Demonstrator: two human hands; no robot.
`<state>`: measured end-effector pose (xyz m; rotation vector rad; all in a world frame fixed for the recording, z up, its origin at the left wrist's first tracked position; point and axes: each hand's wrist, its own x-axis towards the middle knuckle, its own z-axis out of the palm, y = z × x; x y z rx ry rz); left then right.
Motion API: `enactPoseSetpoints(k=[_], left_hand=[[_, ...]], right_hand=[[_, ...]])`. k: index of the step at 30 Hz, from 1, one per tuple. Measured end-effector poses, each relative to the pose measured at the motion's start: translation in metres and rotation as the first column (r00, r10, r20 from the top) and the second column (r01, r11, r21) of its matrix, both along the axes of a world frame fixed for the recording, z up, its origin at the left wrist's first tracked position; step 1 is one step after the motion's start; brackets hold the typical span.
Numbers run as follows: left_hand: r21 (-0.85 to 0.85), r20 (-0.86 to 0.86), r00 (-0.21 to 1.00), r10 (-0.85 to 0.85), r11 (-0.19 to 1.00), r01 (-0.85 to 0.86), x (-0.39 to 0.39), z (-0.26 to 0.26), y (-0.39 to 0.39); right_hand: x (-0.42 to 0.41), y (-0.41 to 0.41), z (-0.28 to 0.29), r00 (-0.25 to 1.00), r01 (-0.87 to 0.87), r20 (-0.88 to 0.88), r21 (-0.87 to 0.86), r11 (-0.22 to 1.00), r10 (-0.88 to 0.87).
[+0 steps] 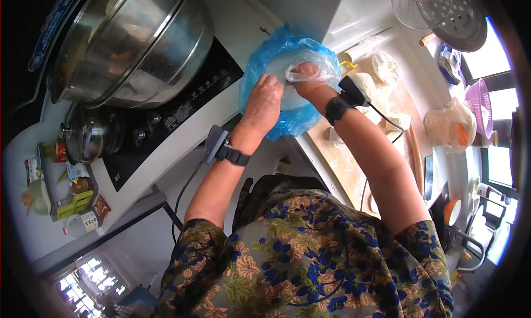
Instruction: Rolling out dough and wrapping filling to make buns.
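Note:
A blue plastic bag lies spread in a round shape on the counter's front edge before me, with a clear plastic bag inside it. My right hand reaches into the clear bag's opening, its fingers partly hidden by the film. My left hand is over the left part of the blue bag, fingers curled inward. Whether those fingertips pinch the film is unclear. What the bags contain looks pale and cannot be made out. Each wrist wears a black strap with a cabled device.
A large steel steamer pot stands on the black cooktop at left, beside a glass-lidded pot. To the right, a floured wooden board bears pale dough pieces and a rolling pin. A purple basket is farther right.

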<state>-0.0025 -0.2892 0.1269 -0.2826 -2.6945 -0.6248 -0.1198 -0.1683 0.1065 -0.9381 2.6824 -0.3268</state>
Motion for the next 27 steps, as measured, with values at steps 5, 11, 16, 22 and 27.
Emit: enactPoseSetpoints(k=[5,11,16,22,27], left_hand=[[0.225,0.072,0.99,0.124,0.965,-0.137,0.017,-0.01,0.002],[0.398,0.094,0.98,0.173,0.896,-0.196,0.02,-0.013,0.003],[0.435,0.122,0.974,0.193,0.871,-0.227,0.02,-0.012,0.003],[0.491,0.212,0.962,0.174,0.832,-0.259,0.019,-0.019,0.001],[0.524,0.271,0.945,0.183,0.796,-0.304,0.018,-0.02,-0.005]], right_hand=[[0.012,-0.014,0.002,1.0,0.014,-0.017,0.032,0.999,-0.014],[-0.003,-0.015,-0.009,0.992,0.12,0.049,0.0,0.993,-0.12],[-0.015,-0.003,-0.006,0.974,0.193,0.134,-0.089,0.977,-0.18],[-0.022,0.015,-0.028,0.918,0.247,0.383,-0.338,0.908,-0.107],[-0.014,0.018,-0.019,0.965,0.087,0.26,-0.237,0.968,-0.023]])
